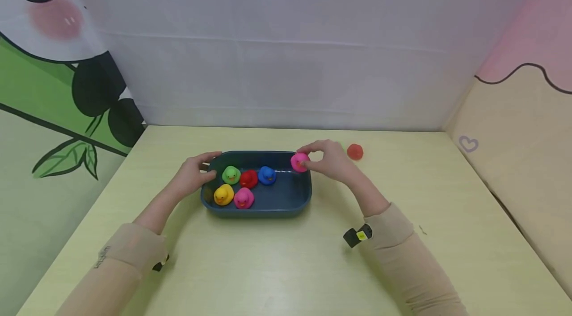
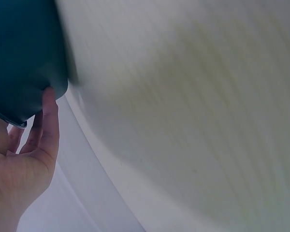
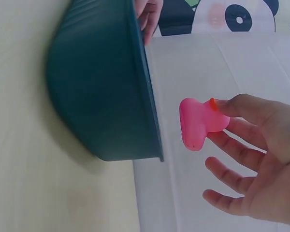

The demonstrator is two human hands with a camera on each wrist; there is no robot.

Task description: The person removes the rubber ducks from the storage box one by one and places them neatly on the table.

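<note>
A dark teal tray sits on the table, several rubber ducks inside it toward its left: a green duck, a red duck, a blue duck, a yellow duck and a pink duck. My left hand grips the tray's left end, with fingers against the outer wall. Above the tray's right back corner, my right hand pinches another pink duck between thumb and fingers. The right wrist view shows that duck just beyond the rim, apart from it.
Behind my right hand a red object lies on the table, with a sliver of something green mostly hidden beside it. A white cloth wall rises at the table's back edge, and printed panels stand on both sides.
</note>
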